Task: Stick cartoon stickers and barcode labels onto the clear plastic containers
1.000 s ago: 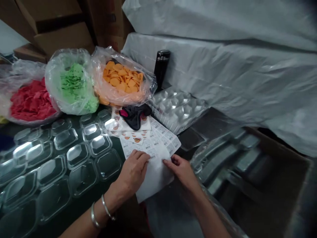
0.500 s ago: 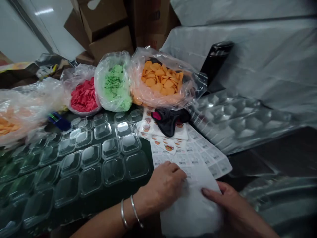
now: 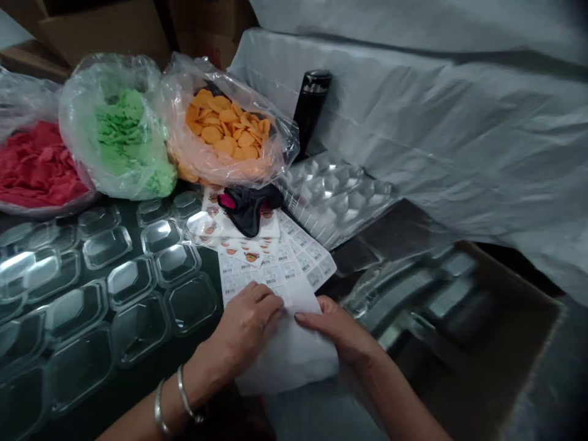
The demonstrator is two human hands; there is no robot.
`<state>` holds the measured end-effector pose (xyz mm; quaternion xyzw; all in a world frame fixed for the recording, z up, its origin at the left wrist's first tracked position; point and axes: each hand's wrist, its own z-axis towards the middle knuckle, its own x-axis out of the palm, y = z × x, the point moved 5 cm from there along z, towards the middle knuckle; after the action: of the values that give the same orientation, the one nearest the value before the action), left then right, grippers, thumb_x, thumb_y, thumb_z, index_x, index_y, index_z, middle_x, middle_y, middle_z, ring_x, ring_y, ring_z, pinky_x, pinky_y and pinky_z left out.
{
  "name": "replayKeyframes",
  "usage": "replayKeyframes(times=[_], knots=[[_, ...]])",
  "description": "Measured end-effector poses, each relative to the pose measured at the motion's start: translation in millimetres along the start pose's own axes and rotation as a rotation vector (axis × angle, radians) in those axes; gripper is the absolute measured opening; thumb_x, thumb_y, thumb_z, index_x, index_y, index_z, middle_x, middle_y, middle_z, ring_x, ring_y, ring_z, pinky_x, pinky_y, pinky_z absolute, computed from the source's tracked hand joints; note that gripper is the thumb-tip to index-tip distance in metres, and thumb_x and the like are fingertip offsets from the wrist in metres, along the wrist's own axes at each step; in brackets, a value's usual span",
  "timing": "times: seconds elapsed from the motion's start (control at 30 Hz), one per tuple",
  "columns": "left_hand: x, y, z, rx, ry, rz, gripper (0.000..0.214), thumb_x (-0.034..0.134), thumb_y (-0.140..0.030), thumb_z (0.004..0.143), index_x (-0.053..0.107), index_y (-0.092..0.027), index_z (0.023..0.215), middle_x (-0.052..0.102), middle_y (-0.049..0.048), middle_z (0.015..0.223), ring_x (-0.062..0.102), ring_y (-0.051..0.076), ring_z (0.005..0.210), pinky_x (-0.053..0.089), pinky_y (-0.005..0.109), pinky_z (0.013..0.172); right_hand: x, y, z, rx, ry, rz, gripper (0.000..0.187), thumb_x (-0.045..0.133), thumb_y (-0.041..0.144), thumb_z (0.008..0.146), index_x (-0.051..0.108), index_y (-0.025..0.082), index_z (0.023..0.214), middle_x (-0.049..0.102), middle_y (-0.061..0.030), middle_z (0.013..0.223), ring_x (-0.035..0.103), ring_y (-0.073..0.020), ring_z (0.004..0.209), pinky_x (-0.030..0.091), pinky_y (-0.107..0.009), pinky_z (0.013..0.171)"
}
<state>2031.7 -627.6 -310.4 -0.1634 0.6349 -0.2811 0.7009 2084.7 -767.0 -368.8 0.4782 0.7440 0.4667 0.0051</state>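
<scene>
My right hand (image 3: 337,327) pinches the right edge of a white paper sheet (image 3: 294,364), thumb on top and fingers beneath. At the sheet's left side, my left hand (image 3: 252,321) has its fingers curled together against the paper; the fingertips are hidden. Two silver bangles (image 3: 181,392) circle the left wrist. Just beyond the hands lie printed barcode label sheets (image 3: 303,245), partly covered by the white sheet. Round burger-picture stickers (image 3: 252,256) on white sheets overlap them, and a black cloth piece with pink lining (image 3: 248,208) rests on top.
Rows of clear plastic lids or tubs (image 3: 140,327) cover the dark table at left. Open bags of red (image 3: 37,162), green (image 3: 119,128) and orange pieces (image 3: 229,128) stand behind. At right are a clear moulded tray (image 3: 335,190), a black cylinder (image 3: 312,107) and an open cardboard box (image 3: 519,343).
The view has swung right, bringing the open box into sight. Both hands still hold the white sheet, and they are closer to each other.
</scene>
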Motion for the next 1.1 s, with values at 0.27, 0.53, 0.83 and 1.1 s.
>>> replayKeyframes(times=[0.27, 0.53, 0.83, 1.1], knots=[[9.8, -4.4, 22.8, -0.067, 0.141, 0.168, 0.015, 0.053, -0.017, 0.089, 0.065, -0.015, 0.080, 0.064, 0.0055, 0.078, 0.059, 0.018, 0.074, 0.049, 0.031, 0.068, 5.4, 18.6, -1.0, -0.127, 0.071, -0.230, 0.033, 0.074, 0.045, 0.068, 0.071, 0.013, 0.074, 0.064, -0.0002, 0.066, 0.049, -0.0110, 0.058, 0.035, -0.019, 0.052], [3.7, -5.1, 42.1, -0.129, 0.144, 0.109, 0.013, 0.053, -0.006, 0.077, 0.061, -0.013, 0.069, 0.060, 0.0025, 0.068, 0.053, 0.014, 0.063, 0.042, 0.025, 0.059, -7.4, 9.3, 12.3, -0.093, 0.084, -0.166, 0.039, 0.074, 0.047, 0.066, 0.070, 0.012, 0.081, 0.066, -0.0027, 0.070, 0.054, -0.0136, 0.059, 0.040, -0.023, 0.056], [-95.9, -2.5, 24.3, -0.063, -0.624, 0.240, 0.011, 0.048, -0.010, 0.079, 0.056, -0.015, 0.075, 0.056, 0.0014, 0.071, 0.051, 0.013, 0.069, 0.044, 0.026, 0.065, -29.0, 49.8, -44.6, -0.473, -0.769, -0.626, 0.034, 0.068, 0.052, 0.071, 0.070, 0.021, 0.084, 0.066, -0.0063, 0.077, 0.055, -0.0217, 0.072, 0.041, -0.028, 0.060], [-40.6, -34.7, -30.0, 0.181, -0.324, 0.208, 0.014, 0.047, -0.011, 0.084, 0.058, -0.015, 0.077, 0.059, 0.0048, 0.071, 0.048, 0.017, 0.067, 0.044, 0.031, 0.062, 61.0, 11.3, 1.2, -0.352, -0.062, -0.262, 0.043, 0.055, 0.053, 0.083, 0.043, 0.019, 0.060, 0.032, 0.0045, 0.057, 0.029, -0.0103, 0.055, 0.027, -0.023, 0.051]])
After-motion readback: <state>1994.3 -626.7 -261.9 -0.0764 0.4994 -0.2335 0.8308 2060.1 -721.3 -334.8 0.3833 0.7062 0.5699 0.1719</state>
